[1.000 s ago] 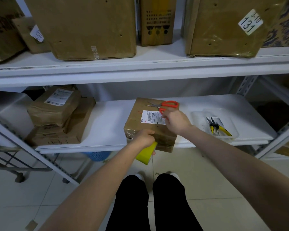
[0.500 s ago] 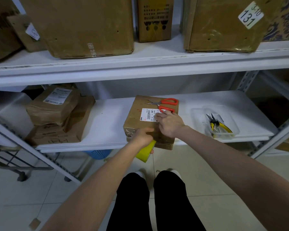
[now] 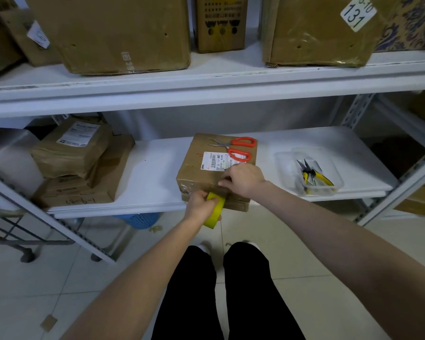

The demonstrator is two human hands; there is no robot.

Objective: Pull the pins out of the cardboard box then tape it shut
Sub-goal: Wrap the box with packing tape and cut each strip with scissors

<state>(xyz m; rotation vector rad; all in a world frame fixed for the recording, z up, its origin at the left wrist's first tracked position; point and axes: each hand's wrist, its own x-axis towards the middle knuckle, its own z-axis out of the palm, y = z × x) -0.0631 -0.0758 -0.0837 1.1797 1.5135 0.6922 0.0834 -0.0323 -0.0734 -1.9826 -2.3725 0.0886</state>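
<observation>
At the near edge of the cardboard box (image 3: 201,175), the left hand (image 3: 198,207) grips the yellow tape roll (image 3: 216,212), just near-left of the right hand (image 3: 244,179), whose curled fingers (image 3: 227,179) touch the box top, grasp unclear.

Creased matt cardboard box (image 3: 196,173) with glossy paper label (image 3: 215,161), red plastic-handled metal scissors (image 3: 233,147), smooth white shelf (image 3: 155,168).
</observation>
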